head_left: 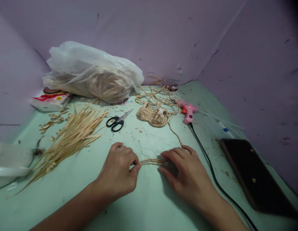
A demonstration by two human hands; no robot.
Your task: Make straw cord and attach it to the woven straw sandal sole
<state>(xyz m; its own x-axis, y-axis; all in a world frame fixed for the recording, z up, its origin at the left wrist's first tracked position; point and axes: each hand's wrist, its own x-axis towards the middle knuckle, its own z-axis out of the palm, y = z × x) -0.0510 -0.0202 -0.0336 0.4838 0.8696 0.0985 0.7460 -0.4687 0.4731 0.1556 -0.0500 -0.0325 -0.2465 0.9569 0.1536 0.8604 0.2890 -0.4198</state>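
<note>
A braided straw cord (152, 161) is laid in several side-by-side strands near the middle of the table. My left hand (121, 168) pinches its left end between thumb and forefinger. My right hand (187, 171) is at its right end, thumb and forefinger apart on either side of the strands. From behind that hand, a single length of cord leads up to a coiled, sewn braid piece (151, 115) with a small white ornament on it. More loose cord (153, 96) lies tangled behind the piece. The right end of the strands is partly hidden by my fingers.
Black-handled scissors (118, 122) lie beside a bundle of dry straw strips (72, 138). A pink glue gun (187, 110) and its black cable are right of the braid; a phone (255, 176) lies farther right. A plastic bag (91, 73) stands behind, a white container (9, 165) left.
</note>
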